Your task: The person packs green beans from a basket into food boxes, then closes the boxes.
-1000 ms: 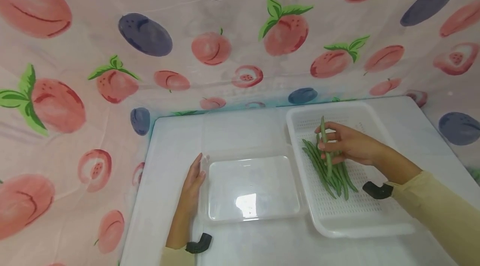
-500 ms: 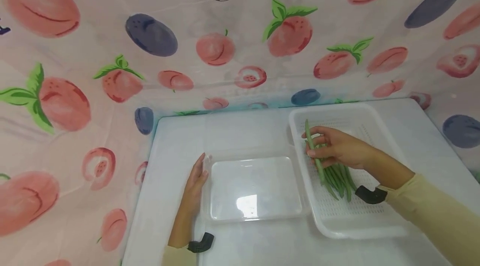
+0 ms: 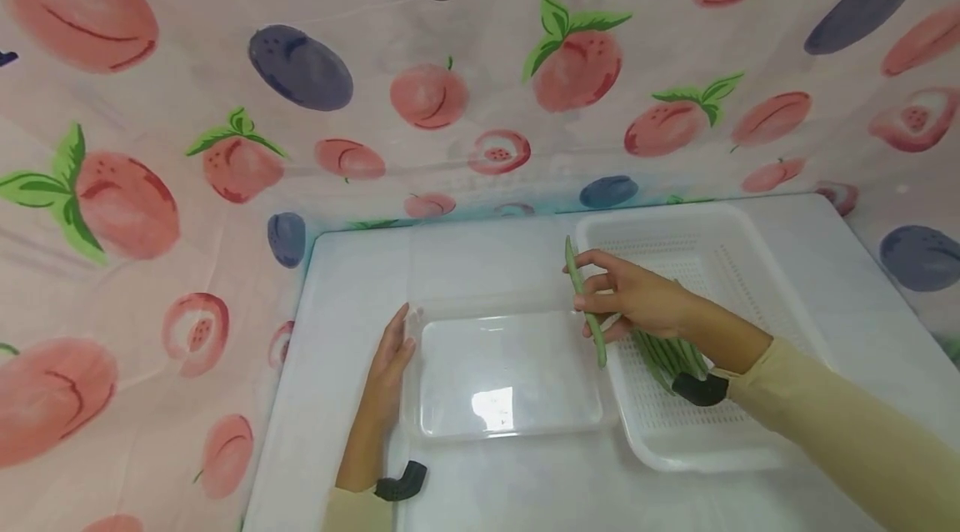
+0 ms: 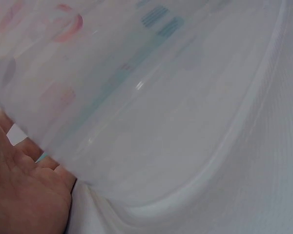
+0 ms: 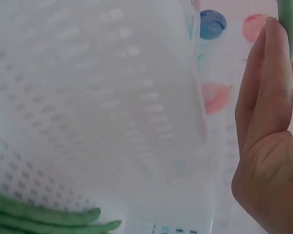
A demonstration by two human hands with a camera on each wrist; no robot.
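Note:
In the head view my right hand [image 3: 622,294] pinches one green bean [image 3: 583,298] between thumb and fingertips, over the gap between the two containers. The bean stands nearly upright, and its upper part leaves the right wrist view's top edge. My left hand [image 3: 387,365] rests with fairly straight fingers against the left side of a clear plastic container [image 3: 510,378]. In the left wrist view the container's wall [image 4: 151,141] hides part of those fingers. Several more green beans [image 3: 671,357] lie in the white perforated basket [image 3: 652,457], partly covered by my right forearm.
Both containers stand side by side on a white table [image 3: 352,265], the basket at right. Behind the table hangs a peach-print cloth [image 3: 450,23], which also drapes along the left side. A dark wrist mount [image 3: 701,388] sits at my right cuff.
My right hand has carried the green bean leftward from above the basket to near the clear container's right edge. The left hand stays on the container's side.

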